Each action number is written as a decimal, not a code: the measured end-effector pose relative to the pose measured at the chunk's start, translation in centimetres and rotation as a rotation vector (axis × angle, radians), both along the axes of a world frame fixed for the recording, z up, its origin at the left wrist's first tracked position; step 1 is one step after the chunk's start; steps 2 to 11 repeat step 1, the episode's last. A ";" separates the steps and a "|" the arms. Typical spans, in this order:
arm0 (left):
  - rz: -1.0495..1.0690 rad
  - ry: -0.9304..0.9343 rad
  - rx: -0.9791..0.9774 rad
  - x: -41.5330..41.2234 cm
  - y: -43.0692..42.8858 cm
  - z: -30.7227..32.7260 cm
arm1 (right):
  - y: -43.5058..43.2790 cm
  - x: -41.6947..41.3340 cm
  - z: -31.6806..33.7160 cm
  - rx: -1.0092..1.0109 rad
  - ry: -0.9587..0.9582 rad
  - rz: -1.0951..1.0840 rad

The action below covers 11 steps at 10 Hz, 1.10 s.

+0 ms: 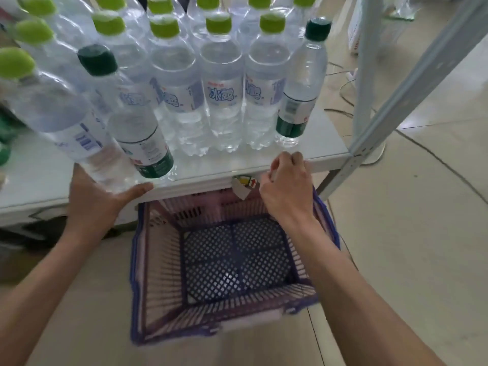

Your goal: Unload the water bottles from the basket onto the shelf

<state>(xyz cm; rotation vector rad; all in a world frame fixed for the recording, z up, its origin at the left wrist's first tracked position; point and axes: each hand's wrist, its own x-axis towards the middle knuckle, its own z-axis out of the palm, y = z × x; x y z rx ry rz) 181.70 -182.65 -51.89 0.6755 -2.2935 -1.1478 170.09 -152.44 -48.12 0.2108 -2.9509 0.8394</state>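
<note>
On the near left edge of the white shelf point(311, 154), the left hand point(97, 199) cups the base of a light-green-capped bottle point(60, 112), thumb lying along the shelf lip. Its long axis is tilted, cap toward the far left, base toward the near right; whether the base touches the shelf cannot be told. Just beside it on the right, a dark-green-capped bottle point(126, 117) leans the same way, base at the shelf edge, touching the held one.

Right hand point(286, 186) hovers at the shelf's near edge above the basket, fingers loosely curled, gripping nothing that can be seen.

Standing bottles point(221, 93) with light-green caps fill the shelf in rows, long axes upright, caps up; three stand in the nearest row, four more caps in the row behind, further rows cut off by the frame. One dark-capped bottle point(303, 83) stands upright at the right end of the near row. Dark caps in view: two.

Basket point(158, 273), one, purple and pink lattice, sits on the floor below the shelf front; no bottles inside. A torn tag point(244, 184) hangs from the shelf edge.
</note>
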 end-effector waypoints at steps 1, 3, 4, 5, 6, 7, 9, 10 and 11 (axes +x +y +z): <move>0.022 -0.051 0.150 0.4 1.0 1.6 | -0.5 2.9 0.6 0.027 -0.116 -0.010; 0.022 -0.051 0.150 0.4 1.0 1.6 | -0.5 2.9 0.6 0.027 -0.116 -0.010; 0.022 -0.051 0.150 0.4 1.0 1.6 | -0.5 2.9 0.6 0.027 -0.116 -0.010; 0.022 -0.051 0.150 0.4 1.0 1.6 | -0.5 2.9 0.6 0.027 -0.116 -0.010; 0.022 -0.051 0.150 0.4 1.0 1.6 | -0.5 2.9 0.6 0.027 -0.116 -0.010; 0.022 -0.051 0.150 0.4 1.0 1.6 | -0.5 2.9 0.6 0.027 -0.116 -0.010; 0.022 -0.051 0.150 0.4 1.0 1.6 | -0.5 2.9 0.6 0.027 -0.116 -0.010; 0.022 -0.051 0.150 0.4 1.0 1.6 | -0.5 2.9 0.6 0.027 -0.116 -0.010; 0.022 -0.051 0.150 0.4 1.0 1.6 | -0.5 2.9 0.6 0.027 -0.116 -0.010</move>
